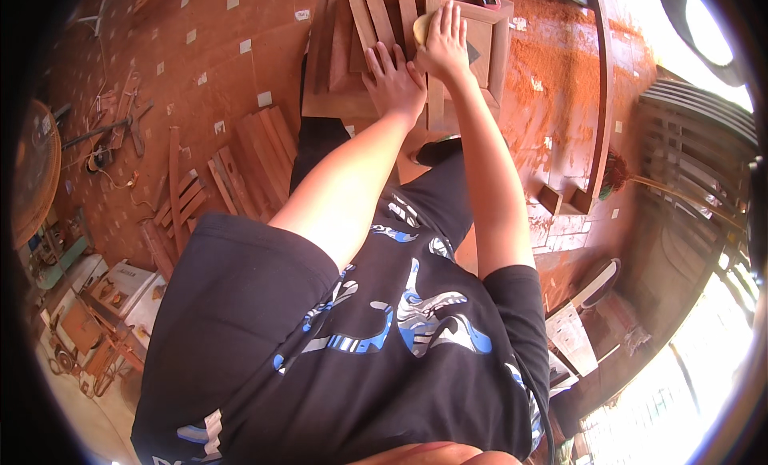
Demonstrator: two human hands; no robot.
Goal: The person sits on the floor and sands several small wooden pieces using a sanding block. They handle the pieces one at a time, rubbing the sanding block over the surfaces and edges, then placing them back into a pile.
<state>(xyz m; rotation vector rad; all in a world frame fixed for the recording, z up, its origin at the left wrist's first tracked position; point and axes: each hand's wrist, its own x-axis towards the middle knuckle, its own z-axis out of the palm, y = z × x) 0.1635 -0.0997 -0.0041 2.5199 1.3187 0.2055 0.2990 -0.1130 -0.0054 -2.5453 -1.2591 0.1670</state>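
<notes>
The slats (376, 13) are brown and the pad (420, 30) pale yellow. The black shirt (320, 409) carries blue, white and grey shapes; pale squares dot the reddish-brown floor (210, 53).

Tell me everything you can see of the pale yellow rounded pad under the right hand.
The pale yellow rounded pad shows only its curved left portion, plain and matte; its material is unclear. The right hand lies over the rest, fingers extended. It sits above narrow brown wooden strips; its underside is hidden.

L head cam; fisheye; dwnwd
</notes>
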